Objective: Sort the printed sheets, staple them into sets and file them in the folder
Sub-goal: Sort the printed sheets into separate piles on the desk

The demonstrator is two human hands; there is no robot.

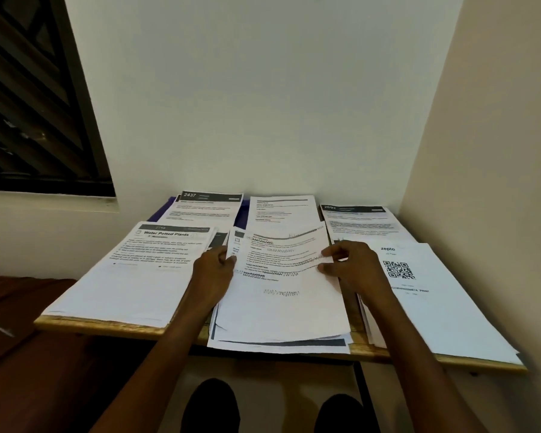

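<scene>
The sorting step is in hand. The left hand [214,266] pinches the left edge of the top sheet [283,270] of the middle stack [278,332], and the right hand [352,266] pinches its right edge, so the sheet bows upward between them, just above the stack. That stack sits at the near edge of the desk [107,326] and overhangs it slightly.

Five sorted piles lie around it: the "Water Potted Plants" pile [138,270] to the left, the zepto QR-code pile [425,295] to the right, and along the wall the pile headed 2437 [205,207], a plain text pile [280,212] and the pile headed 2692 [359,223]. A purple folder [160,214], as it appears, shows under the 2437 pile. No stapler is in view.

Judging from this, no stapling or filing has begun. The next move calls for reading the lifted sheet's heading, matching it to one of the piles, and laying it squarely on top without dragging the loose sheets beneath off the desk.
</scene>
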